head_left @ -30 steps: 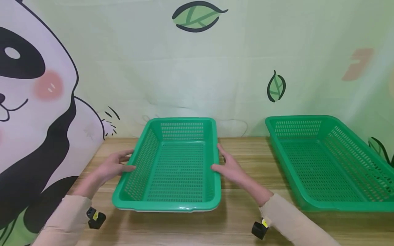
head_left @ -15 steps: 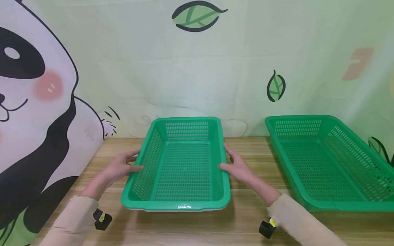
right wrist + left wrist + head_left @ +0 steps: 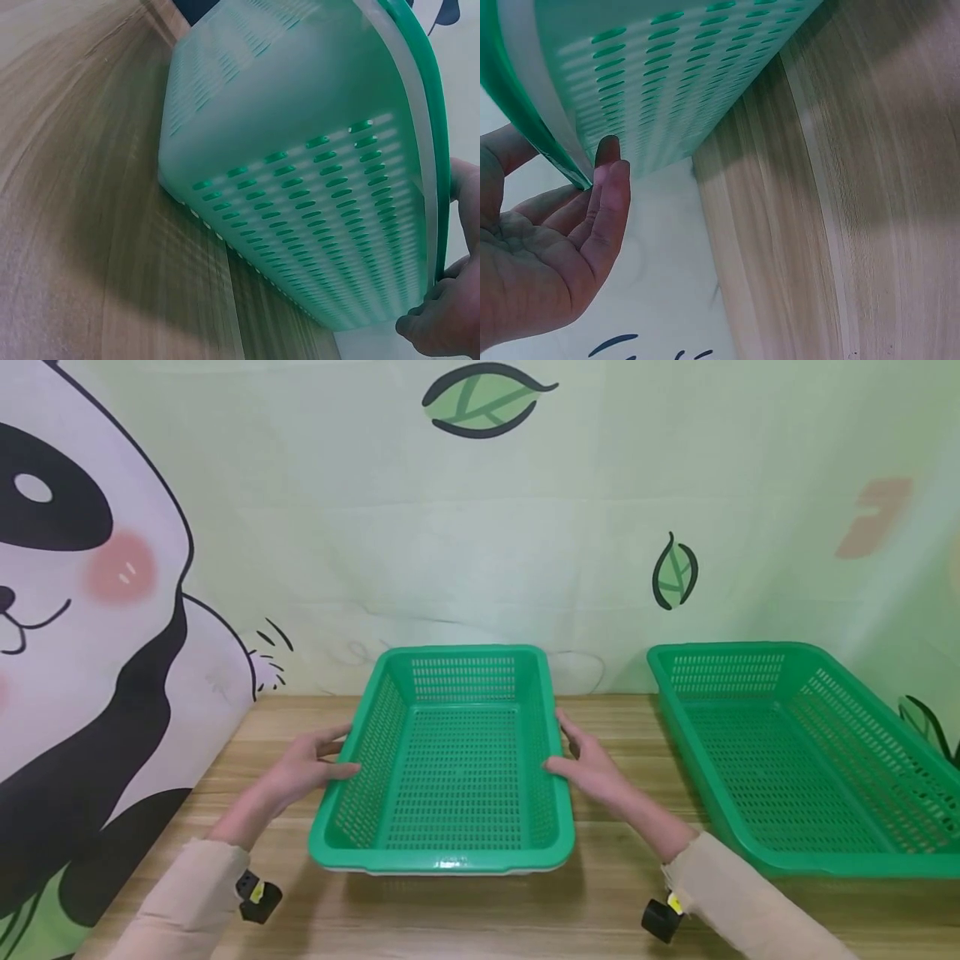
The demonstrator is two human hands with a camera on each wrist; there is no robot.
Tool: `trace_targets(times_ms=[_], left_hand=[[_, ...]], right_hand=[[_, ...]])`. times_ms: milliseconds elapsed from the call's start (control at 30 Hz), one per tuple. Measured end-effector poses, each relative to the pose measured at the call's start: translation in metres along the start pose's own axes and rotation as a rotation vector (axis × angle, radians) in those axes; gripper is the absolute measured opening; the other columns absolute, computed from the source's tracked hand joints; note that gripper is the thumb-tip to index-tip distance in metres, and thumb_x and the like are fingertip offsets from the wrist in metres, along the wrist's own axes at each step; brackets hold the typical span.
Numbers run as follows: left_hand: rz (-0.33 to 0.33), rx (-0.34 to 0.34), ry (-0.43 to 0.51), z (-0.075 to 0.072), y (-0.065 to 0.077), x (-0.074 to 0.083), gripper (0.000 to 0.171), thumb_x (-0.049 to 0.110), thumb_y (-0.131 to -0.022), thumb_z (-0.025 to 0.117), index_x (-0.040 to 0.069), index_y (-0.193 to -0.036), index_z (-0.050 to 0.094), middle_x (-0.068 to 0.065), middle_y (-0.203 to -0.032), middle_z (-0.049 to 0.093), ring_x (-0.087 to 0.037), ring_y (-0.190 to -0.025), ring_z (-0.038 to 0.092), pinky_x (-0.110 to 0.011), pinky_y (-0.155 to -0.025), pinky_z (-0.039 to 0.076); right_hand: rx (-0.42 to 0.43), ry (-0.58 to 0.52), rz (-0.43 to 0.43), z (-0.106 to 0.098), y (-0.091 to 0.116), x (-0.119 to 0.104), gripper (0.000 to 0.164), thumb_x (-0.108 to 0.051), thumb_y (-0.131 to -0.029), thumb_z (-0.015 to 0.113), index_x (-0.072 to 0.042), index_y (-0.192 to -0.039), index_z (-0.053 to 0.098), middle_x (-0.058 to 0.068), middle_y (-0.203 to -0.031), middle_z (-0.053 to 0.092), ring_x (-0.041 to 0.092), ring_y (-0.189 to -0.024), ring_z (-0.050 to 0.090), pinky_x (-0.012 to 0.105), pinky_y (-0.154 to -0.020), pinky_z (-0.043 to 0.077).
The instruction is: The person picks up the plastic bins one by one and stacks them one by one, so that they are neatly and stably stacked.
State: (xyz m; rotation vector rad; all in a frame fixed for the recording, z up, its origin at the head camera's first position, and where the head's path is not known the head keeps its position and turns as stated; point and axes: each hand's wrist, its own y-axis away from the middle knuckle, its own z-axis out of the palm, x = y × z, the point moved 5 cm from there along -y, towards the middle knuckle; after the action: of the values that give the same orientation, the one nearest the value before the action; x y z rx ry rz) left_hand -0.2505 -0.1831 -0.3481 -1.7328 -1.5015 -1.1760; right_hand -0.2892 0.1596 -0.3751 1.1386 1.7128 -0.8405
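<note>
A green slotted plastic basket (image 3: 457, 777) stands in the middle of the wooden table, with nothing inside it. Its rim sits on the white rim of a paler basket (image 3: 300, 150) nested around it, best seen in the two wrist views. My left hand (image 3: 303, 767) grips the left rim, thumb over the top and fingers underneath. On the opposite side, my right hand (image 3: 588, 768) holds the right rim the same way. The left wrist view shows the fingertips (image 3: 611, 161) of that hand curled up against the slotted outer wall.
A second, larger green basket (image 3: 810, 760) stands on the table to the right. Behind the wooden table (image 3: 618, 727) hangs a pale green cloth (image 3: 337, 510) printed with a panda and leaves.
Both hands have moved to the right, carrying the nested baskets from left of centre to the middle, with the grip unchanged. The basket at the right has stayed put.
</note>
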Motion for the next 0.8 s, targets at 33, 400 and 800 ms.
trace_targets(times_ms=[33,400,800], left_hand=[[-0.002,-0.004,-0.007,0.000,0.000,0.000,0.069,0.011,-0.088,0.057,-0.003,-0.143,0.017,-0.034,-0.137,0.028,-0.038,-0.111,0.050,-0.040,-0.083,0.050],[-0.155,0.048,-0.396,0.001,-0.005,0.040,0.071,0.021,-0.086,0.057,-0.012,-0.137,0.021,-0.038,-0.133,0.030,-0.051,-0.119,0.033,-0.060,-0.092,0.035],[-0.013,0.142,-0.360,0.051,-0.050,0.137,0.073,0.028,-0.088,0.054,-0.001,-0.143,0.015,-0.020,-0.146,0.022,-0.037,-0.132,0.024,-0.049,-0.105,0.024]], right_hand=[[-0.002,-0.008,0.000,0.000,0.000,0.000,0.080,-0.007,-0.080,0.057,-0.003,-0.145,0.009,0.018,-0.149,0.011,0.033,-0.136,0.011,0.046,-0.109,0.013],[0.007,-0.036,0.079,-0.017,0.023,-0.012,0.079,-0.025,-0.087,0.060,0.000,-0.144,0.011,0.021,-0.147,0.020,0.036,-0.133,0.020,0.048,-0.106,0.022],[0.005,0.158,0.050,-0.078,0.028,-0.045,0.077,-0.035,-0.087,0.058,-0.003,-0.144,0.017,0.021,-0.145,0.024,0.037,-0.133,0.022,0.052,-0.103,0.026]])
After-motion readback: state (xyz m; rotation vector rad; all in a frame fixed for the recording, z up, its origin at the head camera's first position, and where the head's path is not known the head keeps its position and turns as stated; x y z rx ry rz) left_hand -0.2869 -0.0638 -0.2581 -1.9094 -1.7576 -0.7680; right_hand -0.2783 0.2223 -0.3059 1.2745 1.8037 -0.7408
